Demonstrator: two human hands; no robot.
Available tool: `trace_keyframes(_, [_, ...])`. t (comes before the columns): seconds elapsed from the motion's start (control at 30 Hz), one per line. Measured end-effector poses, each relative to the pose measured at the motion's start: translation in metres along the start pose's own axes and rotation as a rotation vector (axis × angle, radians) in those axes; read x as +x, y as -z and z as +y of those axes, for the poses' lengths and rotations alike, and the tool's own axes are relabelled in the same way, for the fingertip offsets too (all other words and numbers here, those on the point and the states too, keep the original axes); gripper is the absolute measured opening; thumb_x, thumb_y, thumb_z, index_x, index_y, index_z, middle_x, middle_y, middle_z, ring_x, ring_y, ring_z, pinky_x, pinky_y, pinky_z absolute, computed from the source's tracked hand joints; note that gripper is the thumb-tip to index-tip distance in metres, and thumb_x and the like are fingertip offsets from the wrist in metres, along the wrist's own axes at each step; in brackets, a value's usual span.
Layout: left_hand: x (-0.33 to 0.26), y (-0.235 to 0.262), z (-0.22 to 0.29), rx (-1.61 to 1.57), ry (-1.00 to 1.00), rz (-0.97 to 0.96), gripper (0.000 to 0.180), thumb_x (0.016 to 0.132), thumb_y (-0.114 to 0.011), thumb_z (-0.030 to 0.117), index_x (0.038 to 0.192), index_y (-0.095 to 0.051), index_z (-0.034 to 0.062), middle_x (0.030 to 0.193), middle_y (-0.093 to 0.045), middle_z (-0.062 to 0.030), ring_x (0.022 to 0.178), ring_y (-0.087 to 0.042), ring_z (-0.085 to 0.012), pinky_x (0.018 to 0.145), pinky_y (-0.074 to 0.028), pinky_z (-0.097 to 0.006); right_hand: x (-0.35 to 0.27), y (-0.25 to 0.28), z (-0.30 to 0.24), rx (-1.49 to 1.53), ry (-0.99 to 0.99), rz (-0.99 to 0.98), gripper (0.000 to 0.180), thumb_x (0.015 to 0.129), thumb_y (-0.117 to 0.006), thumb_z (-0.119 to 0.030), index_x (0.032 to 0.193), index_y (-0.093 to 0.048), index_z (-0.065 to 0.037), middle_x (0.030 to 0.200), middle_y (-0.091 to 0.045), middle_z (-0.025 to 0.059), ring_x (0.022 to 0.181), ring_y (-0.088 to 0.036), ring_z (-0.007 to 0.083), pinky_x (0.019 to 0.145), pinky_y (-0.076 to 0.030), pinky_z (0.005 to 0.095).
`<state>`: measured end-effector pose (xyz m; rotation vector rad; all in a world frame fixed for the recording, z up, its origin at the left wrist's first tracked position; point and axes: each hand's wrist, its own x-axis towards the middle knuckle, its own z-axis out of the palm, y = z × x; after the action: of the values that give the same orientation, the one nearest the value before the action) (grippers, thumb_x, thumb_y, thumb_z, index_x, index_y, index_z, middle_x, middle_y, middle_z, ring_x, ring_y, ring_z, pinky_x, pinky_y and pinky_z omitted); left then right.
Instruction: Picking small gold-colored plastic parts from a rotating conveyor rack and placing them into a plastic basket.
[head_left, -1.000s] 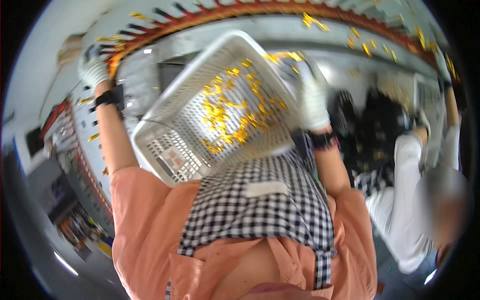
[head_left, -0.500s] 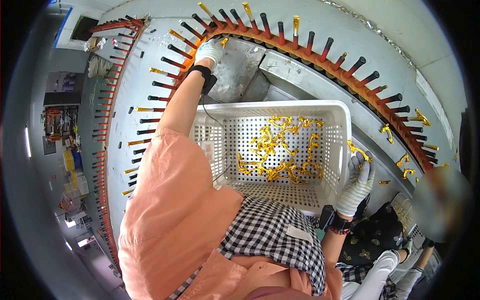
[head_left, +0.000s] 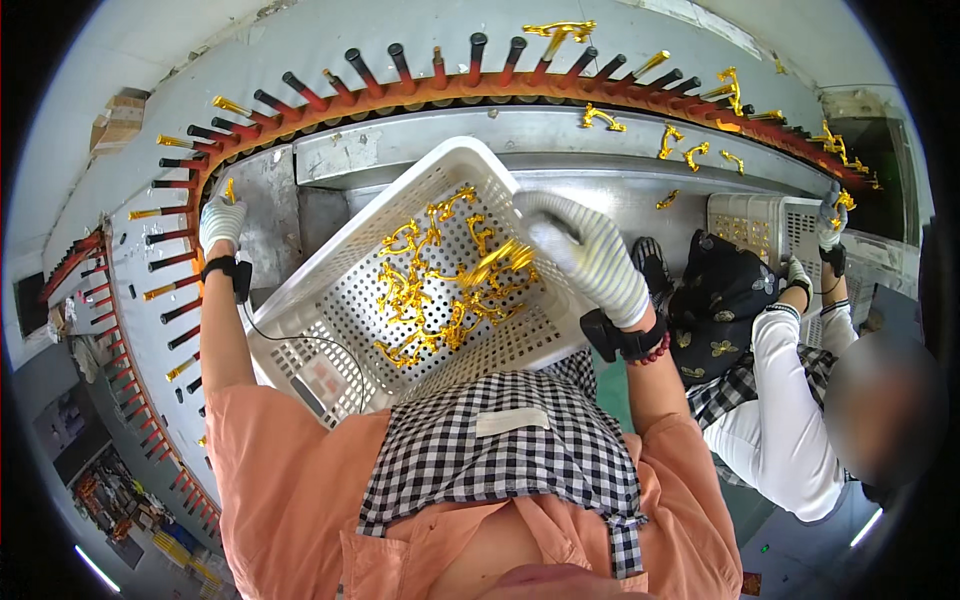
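Observation:
My right hand (head_left: pixel 590 255), in a striped glove, is over the right side of a white perforated crate (head_left: pixel 470 160), its fingers apart and slightly blurred. Just below it, a motion-smeared gold fitting (head_left: pixel 497 264) is in the air, apart from the fingers. Several curved gold fittings (head_left: pixel 405 290) lie tangled on the crate floor. At the left bend of an orange conveyor rail (head_left: pixel 420 95), my gloved left hand (head_left: pixel 222 222) is closed, with a small gold piece (head_left: pixel 230 190) sticking out past its fingertips. Part of that hand's grip is hidden.
Black and red pegs (head_left: pixel 365 72) line the rail, several bearing gold pieces. Loose fittings (head_left: pixel 603 119) lie on the metal ledge. At right a co-worker's gloved hand (head_left: pixel 830 215) is beside a gold fitting, near another crate (head_left: pixel 745 210). A black patterned cloth (head_left: pixel 715 300) lies between us.
My right hand has moved from beside the crate to above it and let go of a gold fitting. The view has turned right; my left hand stays at the rail's bend.

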<state>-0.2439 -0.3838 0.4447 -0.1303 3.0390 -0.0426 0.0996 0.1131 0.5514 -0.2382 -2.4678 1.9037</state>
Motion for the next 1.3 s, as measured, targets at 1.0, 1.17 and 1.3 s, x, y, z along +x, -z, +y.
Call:
trace_keyframes(1.0, [-0.179, 0.041, 0.204, -0.405, -0.817, -0.125, 0.045, 0.095, -0.066, 0.039, 0.119, -0.068, 0.0015, 0.100, -0.072, -0.0273, 0.095, -0.070, -0.0435, 0.084, -0.056, -0.049, 0.151, 0.021, -0.040, 0.409, 0.041, -0.042, 0.036, 0.102, -0.064, -0.034, 0.122, -0.071, -0.005, 0.100, -0.076, 0.0077, 0.085, -0.072, 0.0133, 0.073, -0.055, 0.0266])
trace_keyframes(1.17, [-0.177, 0.038, 0.207, -0.391, -0.815, -0.102, 0.042, 0.095, -0.067, 0.036, 0.120, -0.069, 0.0025, 0.100, -0.072, -0.0262, 0.094, -0.069, -0.0436, 0.085, -0.055, -0.048, 0.142, 0.016, -0.036, 0.205, 0.250, 0.197, 0.034, 0.101, -0.066, -0.027, 0.122, -0.072, -0.002, 0.099, -0.077, 0.0075, 0.090, -0.072, 0.0126, 0.081, -0.055, 0.0278])
trace_keyframes(1.3, [-0.178, 0.037, 0.210, -0.420, -0.832, -0.077, 0.042, 0.095, -0.067, 0.036, 0.120, -0.069, 0.0027, 0.100, -0.071, -0.0261, 0.094, -0.068, -0.0438, 0.085, -0.055, -0.049, 0.134, 0.016, -0.028, -0.348, 0.710, 0.523, 0.029, 0.093, -0.067, -0.004, 0.122, -0.071, -0.005, 0.112, -0.075, 0.0131, 0.102, -0.073, 0.0283, 0.090, -0.056, 0.0334])
